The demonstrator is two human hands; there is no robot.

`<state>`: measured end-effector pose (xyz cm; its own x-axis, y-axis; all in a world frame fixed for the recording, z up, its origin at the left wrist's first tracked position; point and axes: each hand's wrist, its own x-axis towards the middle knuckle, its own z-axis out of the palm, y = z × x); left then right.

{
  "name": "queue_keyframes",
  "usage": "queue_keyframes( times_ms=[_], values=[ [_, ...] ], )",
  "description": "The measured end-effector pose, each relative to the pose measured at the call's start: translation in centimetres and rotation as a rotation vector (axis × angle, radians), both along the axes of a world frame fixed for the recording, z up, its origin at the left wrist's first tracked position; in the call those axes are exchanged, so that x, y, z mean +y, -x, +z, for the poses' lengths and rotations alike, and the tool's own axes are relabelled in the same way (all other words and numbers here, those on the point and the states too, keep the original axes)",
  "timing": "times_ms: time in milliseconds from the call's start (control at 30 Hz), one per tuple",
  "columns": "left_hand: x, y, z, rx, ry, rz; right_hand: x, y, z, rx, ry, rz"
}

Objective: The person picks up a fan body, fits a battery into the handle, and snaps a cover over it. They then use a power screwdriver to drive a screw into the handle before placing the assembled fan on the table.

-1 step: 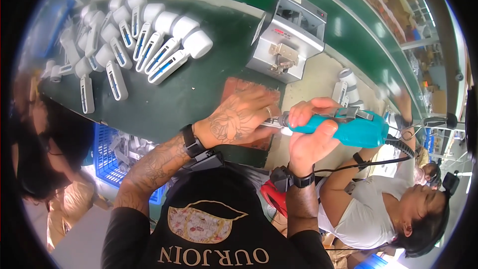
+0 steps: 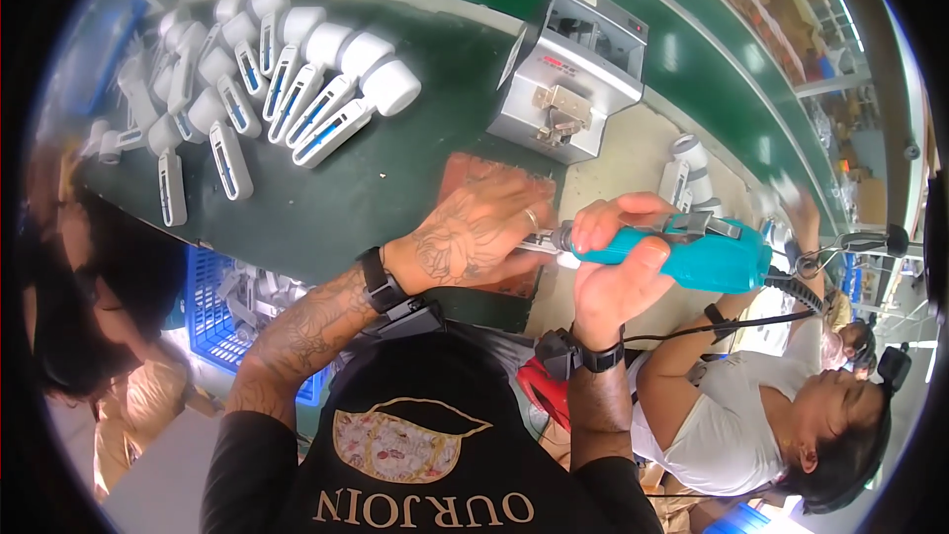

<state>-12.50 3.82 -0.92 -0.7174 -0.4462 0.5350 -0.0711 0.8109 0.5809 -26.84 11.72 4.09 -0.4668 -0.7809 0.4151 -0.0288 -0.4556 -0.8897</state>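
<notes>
My right hand (image 2: 625, 257) is wrapped round a teal electric screwdriver (image 2: 727, 259), held nearly level with its tip pointing left. The tip meets a small white part (image 2: 541, 242) that my left hand (image 2: 479, 225) grips from the other side. Most of that part is hidden by my left fingers, so its kind does not show. Beneath my left hand lies a reddish-brown mat (image 2: 470, 170) on the dark green tabletop (image 2: 326, 203). A black cable (image 2: 692, 332) runs below the screwdriver.
Several white plastic units (image 2: 341, 129) with round heads and flat handles lie at the left. Beyond my hands stands a grey metal screw feeder (image 2: 565, 89). Another white unit (image 2: 687, 173) lies right of it. A blue crate (image 2: 203, 307) holds parts. A co-worker (image 2: 741, 405) sits close at my right.
</notes>
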Motion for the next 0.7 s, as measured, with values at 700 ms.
queue_keyframes(
  times_ms=[700],
  values=[
    [0.1, 0.3, -0.3, 0.039, -0.111, -0.041, 0.1, 0.0, -0.2, 0.006, 0.031, 0.037]
  ],
)
